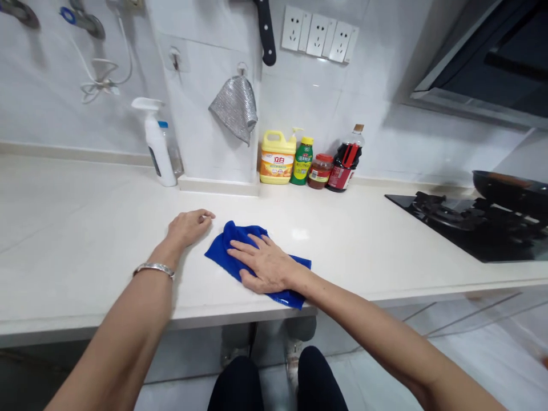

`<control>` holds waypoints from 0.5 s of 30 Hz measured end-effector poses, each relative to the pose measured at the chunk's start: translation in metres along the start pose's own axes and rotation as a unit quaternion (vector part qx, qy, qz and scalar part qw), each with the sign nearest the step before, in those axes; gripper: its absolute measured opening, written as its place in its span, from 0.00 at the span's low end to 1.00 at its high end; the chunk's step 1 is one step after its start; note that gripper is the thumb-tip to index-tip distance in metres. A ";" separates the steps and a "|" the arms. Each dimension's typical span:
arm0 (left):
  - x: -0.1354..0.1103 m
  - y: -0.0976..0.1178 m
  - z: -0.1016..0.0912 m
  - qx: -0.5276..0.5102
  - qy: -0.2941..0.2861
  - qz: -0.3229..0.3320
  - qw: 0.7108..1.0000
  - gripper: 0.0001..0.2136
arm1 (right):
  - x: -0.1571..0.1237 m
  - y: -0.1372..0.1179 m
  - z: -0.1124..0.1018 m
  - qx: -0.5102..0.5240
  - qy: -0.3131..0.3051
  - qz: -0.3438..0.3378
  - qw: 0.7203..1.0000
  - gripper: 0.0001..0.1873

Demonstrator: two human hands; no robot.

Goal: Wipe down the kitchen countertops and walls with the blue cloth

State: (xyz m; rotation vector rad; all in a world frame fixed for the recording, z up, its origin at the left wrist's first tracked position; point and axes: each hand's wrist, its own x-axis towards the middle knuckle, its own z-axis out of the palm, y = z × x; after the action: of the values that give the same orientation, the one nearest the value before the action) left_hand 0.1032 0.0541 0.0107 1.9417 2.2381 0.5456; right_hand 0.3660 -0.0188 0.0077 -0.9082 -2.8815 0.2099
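A blue cloth [231, 242] lies crumpled on the white countertop [85, 240] near its front edge. My right hand [263, 265] rests flat on top of the cloth, fingers spread and stretched toward the left. My left hand [188, 226] lies on the bare counter just left of the cloth, fingers loosely curled with the tips touching the surface, and holds nothing. A silver bracelet [154, 268] circles my left wrist.
At the back wall stand a white spray bottle [157, 142], a yellow detergent jug [277, 157], a green bottle [302, 161], a red-lidded jar [319, 171] and a dark sauce bottle [346, 160]. A grey cloth [234, 107] hangs above. A black gas hob [475, 225] with a pan [511, 191] is at right.
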 end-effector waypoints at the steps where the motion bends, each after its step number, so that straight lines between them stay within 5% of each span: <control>1: 0.001 -0.001 0.000 0.000 0.002 0.001 1.000 0.22 | 0.001 0.001 0.000 0.008 0.006 0.000 1.000 0.35; 10: 0.003 0.001 -0.002 0.019 -0.007 -0.012 1.000 0.24 | 0.000 0.003 -0.001 0.046 0.012 -0.020 0.999 0.35; 15: 0.005 0.005 -0.004 0.004 -0.027 -0.032 0.999 0.27 | 0.014 -0.011 -0.006 0.031 -0.031 -0.115 0.992 0.33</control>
State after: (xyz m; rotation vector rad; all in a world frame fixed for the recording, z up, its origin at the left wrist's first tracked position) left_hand 0.1055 0.0591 0.0170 1.8569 2.2647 0.4715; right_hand 0.3492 -0.0191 0.0168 -0.5611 -2.9866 0.3080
